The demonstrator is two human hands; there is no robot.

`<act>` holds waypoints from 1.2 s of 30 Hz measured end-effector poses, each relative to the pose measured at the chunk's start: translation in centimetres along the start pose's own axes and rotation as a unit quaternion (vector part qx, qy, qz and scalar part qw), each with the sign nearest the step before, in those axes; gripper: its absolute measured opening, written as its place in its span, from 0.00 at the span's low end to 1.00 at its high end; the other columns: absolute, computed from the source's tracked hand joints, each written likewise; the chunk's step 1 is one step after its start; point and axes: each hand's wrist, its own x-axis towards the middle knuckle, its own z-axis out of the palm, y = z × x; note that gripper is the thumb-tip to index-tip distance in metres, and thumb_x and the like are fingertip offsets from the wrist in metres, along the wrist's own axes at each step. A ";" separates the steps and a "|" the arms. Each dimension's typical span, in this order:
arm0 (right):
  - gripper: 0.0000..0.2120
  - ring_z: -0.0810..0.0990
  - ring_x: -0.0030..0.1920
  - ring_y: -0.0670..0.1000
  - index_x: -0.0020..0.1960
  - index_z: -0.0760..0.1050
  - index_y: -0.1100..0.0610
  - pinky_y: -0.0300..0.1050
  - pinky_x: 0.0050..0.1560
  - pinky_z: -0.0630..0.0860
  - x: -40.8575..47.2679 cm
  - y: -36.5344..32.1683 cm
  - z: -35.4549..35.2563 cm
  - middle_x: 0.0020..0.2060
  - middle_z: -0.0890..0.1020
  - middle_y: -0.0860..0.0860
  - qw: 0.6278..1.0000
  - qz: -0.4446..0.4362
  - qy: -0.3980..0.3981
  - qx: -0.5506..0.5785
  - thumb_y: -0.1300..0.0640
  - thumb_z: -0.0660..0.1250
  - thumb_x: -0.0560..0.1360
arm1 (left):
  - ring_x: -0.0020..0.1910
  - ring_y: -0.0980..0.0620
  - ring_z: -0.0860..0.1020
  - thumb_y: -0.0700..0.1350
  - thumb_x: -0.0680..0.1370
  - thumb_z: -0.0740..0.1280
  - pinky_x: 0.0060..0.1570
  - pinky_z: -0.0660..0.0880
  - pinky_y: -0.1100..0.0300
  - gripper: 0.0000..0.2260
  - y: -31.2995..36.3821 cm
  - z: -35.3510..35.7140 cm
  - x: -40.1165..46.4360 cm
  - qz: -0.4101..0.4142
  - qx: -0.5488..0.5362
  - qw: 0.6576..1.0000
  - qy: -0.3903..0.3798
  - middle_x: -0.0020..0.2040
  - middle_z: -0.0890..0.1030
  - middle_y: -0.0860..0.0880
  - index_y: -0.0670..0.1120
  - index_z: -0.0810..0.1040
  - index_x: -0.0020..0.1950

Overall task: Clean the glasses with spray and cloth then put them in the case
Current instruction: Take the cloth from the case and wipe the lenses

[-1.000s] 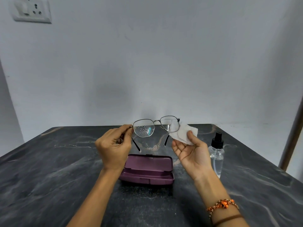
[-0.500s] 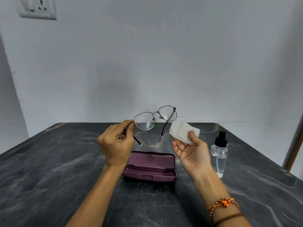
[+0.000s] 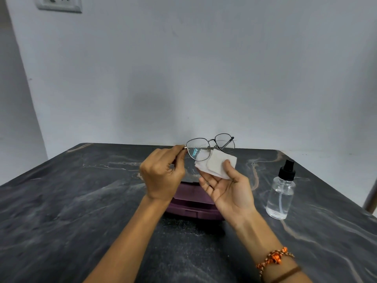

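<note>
Glasses (image 3: 210,147), pinched at one hinge by the left hand (image 3: 163,176) above the purple case (image 3: 191,209), now overlap the white cloth (image 3: 217,166), which the right hand (image 3: 228,190) has brought against the lens under its thumb, left of the spray bottle (image 3: 281,193).

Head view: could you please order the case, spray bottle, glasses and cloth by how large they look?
1. Case, though the hands hide part of it.
2. Spray bottle.
3. Glasses and cloth look alike; unranked.

Pale wall (image 3: 204,68) (socket (image 3: 59,4) top-left)
</note>
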 end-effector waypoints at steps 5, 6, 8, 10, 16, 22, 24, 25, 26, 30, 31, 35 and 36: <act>0.20 0.85 0.43 0.52 0.55 0.75 0.57 0.46 0.46 0.74 -0.2 0.0 0.1 0.43 0.85 0.55 1.000 -0.007 -0.017 -0.015 0.46 0.52 0.77 | 0.22 0.50 0.74 0.38 0.69 0.70 0.25 0.67 0.63 0.05 -0.2 -0.1 0.0 0.020 0.018 1.000 -0.007 0.26 0.80 0.46 0.37 0.83 0.37; 0.21 0.84 0.44 0.52 0.55 0.75 0.56 0.46 0.45 0.74 -0.2 0.0 0.1 0.44 0.85 0.55 1.000 -0.010 -0.020 -0.017 0.43 0.51 0.77 | 0.21 0.50 0.74 0.38 0.69 0.70 0.25 0.67 0.62 0.04 -0.2 -0.2 -0.1 0.025 0.022 0.999 -0.008 0.26 0.80 0.46 0.38 0.83 0.37; 0.24 0.84 0.45 0.53 0.55 0.76 0.55 0.47 0.45 0.73 -0.3 -0.1 0.2 0.45 0.85 0.55 0.999 -0.015 -0.022 -0.019 0.42 0.49 0.77 | 0.21 0.50 0.74 0.37 0.69 0.71 0.24 0.67 0.62 0.03 -0.1 -0.2 -0.1 0.033 0.027 0.999 -0.009 0.26 0.80 0.46 0.38 0.83 0.37; 0.24 0.84 0.46 0.53 0.54 0.76 0.55 0.48 0.45 0.73 -0.4 -0.1 0.2 0.46 0.85 0.55 0.999 -0.015 -0.026 -0.020 0.42 0.48 0.77 | 0.22 0.50 0.74 0.37 0.69 0.71 0.24 0.68 0.61 0.03 0.0 -0.2 -0.1 0.036 0.023 0.999 -0.008 0.26 0.81 0.46 0.38 0.83 0.37; 0.22 0.84 0.44 0.50 0.52 0.77 0.55 0.46 0.44 0.75 -0.6 0.4 0.6 0.43 0.86 0.52 0.997 -0.014 -0.051 -0.058 0.42 0.53 0.73 | 0.22 0.49 0.75 0.38 0.70 0.69 0.24 0.71 0.58 0.05 0.7 0.0 -0.2 0.056 0.002 0.998 -0.011 0.27 0.81 0.46 0.38 0.83 0.37; 0.18 0.82 0.46 0.50 0.53 0.75 0.54 0.44 0.41 0.75 -0.5 0.1 0.7 0.47 0.83 0.52 0.996 -0.038 -0.022 -0.077 0.45 0.52 0.77 | 0.22 0.48 0.74 0.38 0.70 0.69 0.22 0.70 0.58 0.05 0.7 0.0 -0.1 0.054 -0.003 0.998 -0.011 0.26 0.80 0.46 0.38 0.83 0.36; 0.18 0.81 0.46 0.50 0.53 0.75 0.55 0.43 0.38 0.75 -0.3 0.1 0.6 0.47 0.82 0.53 0.995 -0.050 0.003 -0.089 0.46 0.51 0.78 | 0.21 0.49 0.74 0.38 0.70 0.69 0.23 0.69 0.58 0.05 0.5 -0.1 0.0 0.054 -0.001 0.998 -0.009 0.26 0.80 0.46 0.37 0.83 0.36; 0.17 0.81 0.44 0.49 0.52 0.75 0.55 0.42 0.37 0.76 -0.2 0.2 0.6 0.46 0.83 0.52 0.994 -0.056 0.008 -0.096 0.47 0.52 0.78 | 0.21 0.49 0.74 0.38 0.70 0.69 0.24 0.69 0.59 0.05 0.5 -0.1 0.0 0.058 0.002 0.998 -0.009 0.26 0.80 0.46 0.37 0.83 0.36; 0.17 0.82 0.41 0.48 0.50 0.76 0.55 0.41 0.35 0.76 -0.1 0.3 0.6 0.43 0.84 0.51 0.992 -0.062 0.010 -0.105 0.47 0.53 0.78 | 0.21 0.49 0.74 0.38 0.70 0.69 0.25 0.68 0.59 0.05 0.4 -0.1 0.0 0.062 0.007 0.998 -0.009 0.26 0.80 0.46 0.37 0.83 0.36; 0.13 0.82 0.34 0.44 0.46 0.77 0.56 0.37 0.32 0.77 0.0 0.5 0.6 0.35 0.85 0.48 0.985 -0.098 0.023 -0.140 0.51 0.57 0.76 | 0.22 0.49 0.74 0.37 0.70 0.69 0.25 0.68 0.60 0.05 0.1 -0.2 0.0 0.085 0.017 0.996 -0.014 0.26 0.80 0.46 0.38 0.83 0.36; 0.11 0.82 0.34 0.45 0.46 0.77 0.56 0.36 0.31 0.77 0.1 0.5 0.5 0.36 0.85 0.48 0.983 -0.109 0.033 -0.143 0.52 0.59 0.76 | 0.22 0.49 0.74 0.37 0.70 0.69 0.25 0.68 0.60 0.05 0.2 -0.2 0.0 0.091 0.019 0.996 -0.017 0.26 0.80 0.46 0.38 0.83 0.36; 0.05 0.80 0.35 0.49 0.48 0.71 0.54 0.35 0.28 0.76 0.0 0.5 0.2 0.33 0.84 0.50 0.973 -0.158 0.088 -0.144 0.57 0.65 0.73 | 0.22 0.49 0.75 0.37 0.70 0.69 0.22 0.70 0.59 0.05 0.4 -0.1 -0.1 0.111 0.022 0.993 -0.026 0.26 0.80 0.46 0.37 0.83 0.36; 0.07 0.81 0.34 0.48 0.49 0.70 0.53 0.35 0.27 0.76 -0.1 0.5 0.2 0.31 0.84 0.49 0.970 -0.167 0.093 -0.149 0.58 0.66 0.72 | 0.22 0.49 0.75 0.37 0.70 0.69 0.21 0.71 0.60 0.05 0.4 -0.1 -0.1 0.110 0.020 0.993 -0.026 0.26 0.80 0.46 0.37 0.83 0.36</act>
